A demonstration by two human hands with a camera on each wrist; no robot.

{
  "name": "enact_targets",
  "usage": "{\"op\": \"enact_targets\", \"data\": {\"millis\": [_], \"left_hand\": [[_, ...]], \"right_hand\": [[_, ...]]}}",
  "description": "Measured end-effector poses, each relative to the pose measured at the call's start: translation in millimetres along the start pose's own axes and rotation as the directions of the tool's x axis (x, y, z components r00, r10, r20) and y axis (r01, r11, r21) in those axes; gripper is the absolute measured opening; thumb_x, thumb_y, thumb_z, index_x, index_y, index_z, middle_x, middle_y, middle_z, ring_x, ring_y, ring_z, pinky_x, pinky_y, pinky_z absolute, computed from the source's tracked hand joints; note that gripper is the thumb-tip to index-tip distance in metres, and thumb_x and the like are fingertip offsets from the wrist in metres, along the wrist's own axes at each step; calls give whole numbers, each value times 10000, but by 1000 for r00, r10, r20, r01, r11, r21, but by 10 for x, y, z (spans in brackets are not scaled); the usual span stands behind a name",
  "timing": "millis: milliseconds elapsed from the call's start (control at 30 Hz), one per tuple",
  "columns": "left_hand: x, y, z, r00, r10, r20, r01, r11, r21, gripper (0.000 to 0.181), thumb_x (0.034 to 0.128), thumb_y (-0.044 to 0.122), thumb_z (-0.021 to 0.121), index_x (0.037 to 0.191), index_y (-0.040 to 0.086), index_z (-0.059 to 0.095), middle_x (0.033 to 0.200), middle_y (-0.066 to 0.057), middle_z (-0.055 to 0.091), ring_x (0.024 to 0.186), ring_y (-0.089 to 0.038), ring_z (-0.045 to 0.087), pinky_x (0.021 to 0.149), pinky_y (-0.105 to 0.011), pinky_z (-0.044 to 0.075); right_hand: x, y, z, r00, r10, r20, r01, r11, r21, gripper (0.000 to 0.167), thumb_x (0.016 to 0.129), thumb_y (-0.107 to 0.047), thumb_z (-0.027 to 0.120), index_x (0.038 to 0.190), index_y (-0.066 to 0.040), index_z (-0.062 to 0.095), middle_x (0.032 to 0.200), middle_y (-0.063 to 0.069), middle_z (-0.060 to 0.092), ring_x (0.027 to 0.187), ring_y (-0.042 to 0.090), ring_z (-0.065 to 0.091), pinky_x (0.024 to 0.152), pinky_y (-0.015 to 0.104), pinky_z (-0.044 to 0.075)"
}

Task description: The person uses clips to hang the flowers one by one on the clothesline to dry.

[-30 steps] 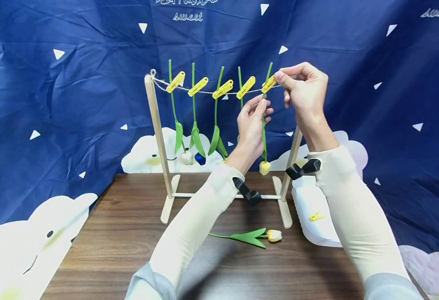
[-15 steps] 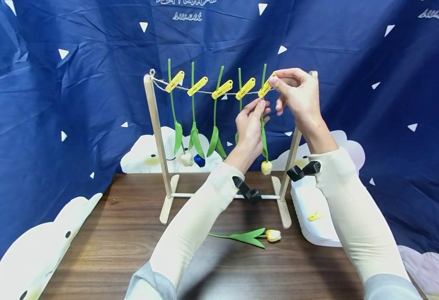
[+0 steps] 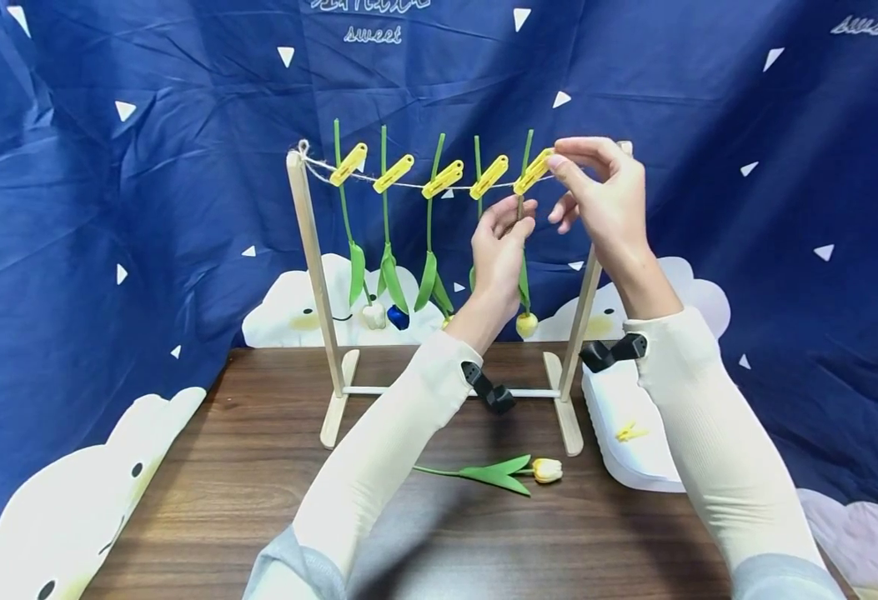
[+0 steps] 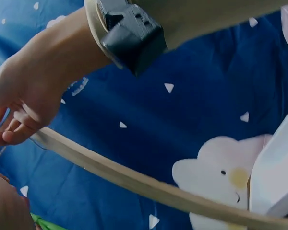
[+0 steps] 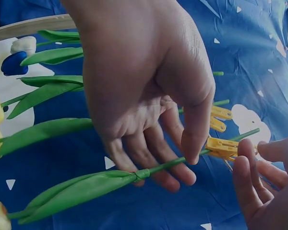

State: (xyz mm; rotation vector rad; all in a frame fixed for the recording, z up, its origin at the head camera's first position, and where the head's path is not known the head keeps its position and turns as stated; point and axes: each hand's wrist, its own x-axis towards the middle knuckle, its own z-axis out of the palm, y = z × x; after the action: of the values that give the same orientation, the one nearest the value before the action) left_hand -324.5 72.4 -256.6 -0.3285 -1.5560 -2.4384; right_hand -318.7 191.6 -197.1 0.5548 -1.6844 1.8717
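My left hand (image 3: 500, 250) is at the stem of the rightmost tulip (image 3: 526, 324), which hangs bloom down. In the right wrist view, that thumb and the fingers lie on either side of the stem (image 5: 170, 164). My right hand (image 3: 609, 187) pinches the outer end of a yellow clothespin (image 3: 534, 172), whose other end clips this stem at the string. Further left, several tulips hang from the string in yellow clothespins (image 3: 489, 177). In the left wrist view, the right hand (image 4: 31, 91) is partly visible and the left hand (image 4: 7, 203) is cut off.
The string spans a wooden frame (image 3: 318, 275) standing on the brown table (image 3: 206, 467). Another tulip (image 3: 547, 471) lies on the table before it. At the right, a white tray-like surface (image 3: 634, 467) carries a yellow clothespin (image 3: 630, 432). A blue cloth hangs behind.
Since a second ago, the held clothespin and stem top have shifted left and slightly down. Over the last half second, my left thumb has slid down and the tulip's bloom has risen slightly.
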Motion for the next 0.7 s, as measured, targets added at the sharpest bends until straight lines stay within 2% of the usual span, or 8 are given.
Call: {"op": "enact_targets", "data": {"millis": [100,167,300,367,500,633,700], "left_hand": [[-38,11,-40,996,75,38,-79,992,102,422,1038,-6,616,1447,92,582,1392,-66,715,1309,-154,656,1136,-281,503],[-68,28,-79,990,120,71,-132,973,188,474,1036,-13,596,1496,91,547,1475,-78,662,1380,-162,613,1165,-278,478],[-163,84,-182,975,166,145,-209,908,364,566,1031,9,572,1575,133,477,1597,-45,556,1487,-126,514,1221,-238,401],[-214,107,-232,966,185,181,-246,873,421,602,1019,10,570,1596,140,459,1629,-33,520,1515,-117,482,1228,-218,380],[-314,131,-336,938,236,252,-330,829,451,590,1001,-11,553,1577,101,485,1608,-58,517,1509,-125,486,1212,-198,389],[-404,130,-488,914,267,306,-385,808,445,472,988,-34,526,1448,52,589,1471,-77,605,1400,-146,580,1146,-199,465],[-439,111,-585,909,266,321,-393,802,449,400,980,-38,523,1354,43,639,1371,-84,664,1315,-165,630,1094,-225,510]], "right_hand": [[-68,-9,-18,1000,-27,-14,27,999,-27,199,968,-92,784,1140,-1,744,1095,77,751,404,134,601,390,235,489],[-118,-9,-32,999,-45,-22,44,997,-56,146,975,-89,772,1101,-18,751,1068,67,752,401,126,600,388,234,487],[-219,1,-84,998,-63,-29,60,994,-93,76,986,-86,757,1045,-39,750,1028,42,765,400,113,597,384,225,474],[-265,7,-131,998,-59,-29,55,993,-108,68,988,-97,758,1035,-49,746,1003,25,766,401,110,596,383,220,466],[-348,36,-251,999,-42,-30,38,991,-125,64,986,-105,764,1020,-55,743,959,10,761,396,104,589,382,213,455],[-442,101,-393,999,-21,-30,16,987,-161,92,991,-124,764,1013,-39,740,895,-20,765,386,102,577,386,208,451],[-495,147,-474,1000,-4,-27,-1,984,-177,129,997,-142,760,1017,-18,731,879,-35,771,385,108,575,386,207,449]]}}
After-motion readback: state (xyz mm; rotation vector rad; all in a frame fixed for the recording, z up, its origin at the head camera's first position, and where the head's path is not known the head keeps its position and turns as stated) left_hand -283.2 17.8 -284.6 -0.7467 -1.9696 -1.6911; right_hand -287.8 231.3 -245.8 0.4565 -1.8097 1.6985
